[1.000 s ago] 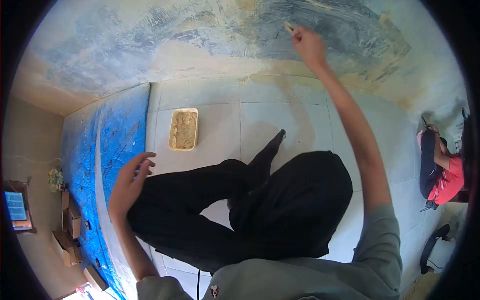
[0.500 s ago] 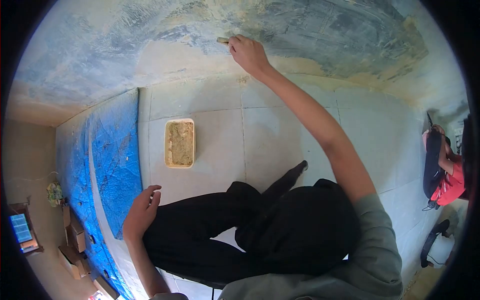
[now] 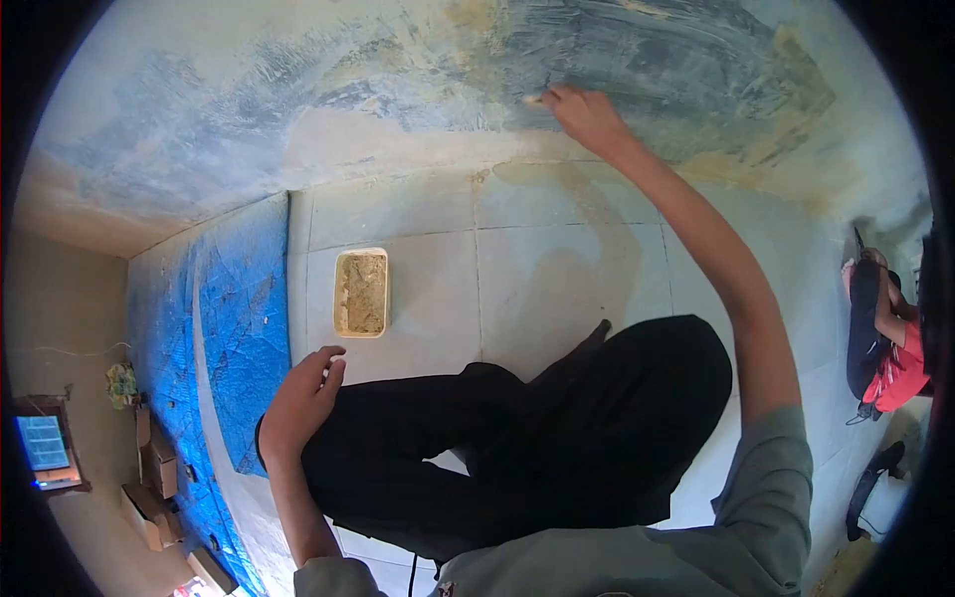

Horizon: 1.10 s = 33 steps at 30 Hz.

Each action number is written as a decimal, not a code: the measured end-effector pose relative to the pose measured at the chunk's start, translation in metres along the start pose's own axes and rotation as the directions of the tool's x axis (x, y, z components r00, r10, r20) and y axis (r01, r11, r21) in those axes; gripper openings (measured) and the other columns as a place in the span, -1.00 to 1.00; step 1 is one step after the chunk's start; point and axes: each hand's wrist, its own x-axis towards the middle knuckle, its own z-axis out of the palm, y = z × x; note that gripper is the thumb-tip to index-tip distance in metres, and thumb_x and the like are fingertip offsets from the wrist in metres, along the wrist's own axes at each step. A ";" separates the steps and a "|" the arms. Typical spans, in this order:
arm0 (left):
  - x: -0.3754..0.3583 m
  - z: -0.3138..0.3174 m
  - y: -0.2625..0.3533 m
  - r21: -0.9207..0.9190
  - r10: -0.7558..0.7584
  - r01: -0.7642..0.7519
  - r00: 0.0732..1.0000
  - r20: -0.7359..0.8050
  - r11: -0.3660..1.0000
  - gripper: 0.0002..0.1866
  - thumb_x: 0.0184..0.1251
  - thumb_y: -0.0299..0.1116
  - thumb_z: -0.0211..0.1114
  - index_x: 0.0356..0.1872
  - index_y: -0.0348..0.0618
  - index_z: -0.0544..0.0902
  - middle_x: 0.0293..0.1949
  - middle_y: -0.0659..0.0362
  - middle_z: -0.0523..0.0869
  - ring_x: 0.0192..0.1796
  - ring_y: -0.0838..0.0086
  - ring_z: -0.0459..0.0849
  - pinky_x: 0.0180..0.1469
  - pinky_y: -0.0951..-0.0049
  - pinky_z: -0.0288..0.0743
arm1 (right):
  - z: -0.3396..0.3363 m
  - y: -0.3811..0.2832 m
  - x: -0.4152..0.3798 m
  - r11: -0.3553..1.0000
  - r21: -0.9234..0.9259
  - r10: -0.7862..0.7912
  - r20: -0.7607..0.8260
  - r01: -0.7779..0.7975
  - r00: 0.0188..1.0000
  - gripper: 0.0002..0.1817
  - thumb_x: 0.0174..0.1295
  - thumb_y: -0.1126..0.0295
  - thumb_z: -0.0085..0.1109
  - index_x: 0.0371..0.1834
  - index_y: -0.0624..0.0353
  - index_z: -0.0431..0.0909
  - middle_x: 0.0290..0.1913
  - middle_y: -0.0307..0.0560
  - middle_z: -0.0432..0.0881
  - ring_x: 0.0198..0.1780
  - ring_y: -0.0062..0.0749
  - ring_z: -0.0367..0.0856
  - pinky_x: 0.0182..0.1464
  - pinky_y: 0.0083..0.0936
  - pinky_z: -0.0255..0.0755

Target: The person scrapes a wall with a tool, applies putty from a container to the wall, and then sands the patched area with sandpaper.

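My right hand [image 3: 587, 114] is closed around a small, pale tan tool [image 3: 534, 100], its tip poking out to the left against the lower wall. Most of it is hidden in my fingers, so its exact kind cannot be made out. The wall [image 3: 597, 60] carries grey, streaky smears over cream and yellowish patches. Over my left knee rests my left hand [image 3: 303, 403], holding nothing, its fingers loosely bent and apart. A cream rectangular tub [image 3: 339, 298] with a crusty beige mass inside stands on the tiled floor, just beyond my left fingers.
A blue tarp [image 3: 244, 318] covers the floor along the left, with cardboard boxes [image 3: 149, 512] past it. A lit window [image 3: 45, 443] is at far left. At the far right sits another person in red [image 3: 895, 368], beside a white container [image 3: 880, 502].
My right hand has slid to the right along the wall with the tool. My left hand appears slightly higher and further right, and my right knee has shifted.
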 end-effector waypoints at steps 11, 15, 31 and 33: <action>0.027 0.013 0.118 -0.086 0.650 -0.650 0.760 -0.034 0.755 -0.71 0.47 -0.31 0.07 0.11 -0.18 0.52 -0.09 -0.05 0.64 -0.01 0.04 0.62 0.04 0.20 0.47 | -0.041 -0.047 0.034 0.732 0.492 0.421 0.217 -0.471 0.881 -0.85 -0.01 0.48 0.21 -0.34 0.25 0.61 -0.37 0.12 0.68 -0.24 0.01 0.68 -0.19 -0.23 0.55; 0.025 0.022 0.138 -0.115 0.697 -0.687 0.710 0.106 0.717 -0.70 0.47 -0.28 0.04 0.10 -0.17 0.52 -0.15 -0.03 0.64 -0.05 0.04 0.63 -0.01 0.18 0.48 | -0.034 -0.085 0.018 0.655 0.540 0.484 0.238 -0.529 0.842 -0.86 -0.03 0.46 0.23 -0.38 0.23 0.63 -0.37 0.08 0.70 -0.26 0.02 0.69 -0.17 -0.25 0.54; 0.211 0.170 0.079 -0.631 0.517 -0.486 0.842 -0.153 0.605 -0.76 0.36 -0.50 0.10 0.00 -0.24 0.58 -0.39 0.04 0.64 -0.43 0.40 0.58 -0.27 0.41 0.50 | 0.111 -0.116 0.053 0.538 0.689 0.747 -0.122 -0.486 0.654 -0.94 0.04 0.52 0.27 -0.41 0.24 0.65 -0.41 0.12 0.66 -0.34 -0.12 0.69 -0.28 -0.34 0.50; 0.216 0.181 0.079 -0.669 0.501 -0.461 0.852 -0.150 0.583 -0.76 0.34 -0.50 0.11 -0.01 -0.24 0.58 -0.40 0.03 0.63 -0.43 0.38 0.58 -0.29 0.39 0.49 | 0.113 -0.125 0.055 0.559 0.680 0.751 -0.172 -0.475 0.638 -0.95 0.05 0.53 0.27 -0.40 0.24 0.65 -0.41 0.11 0.66 -0.36 -0.13 0.69 -0.29 -0.37 0.50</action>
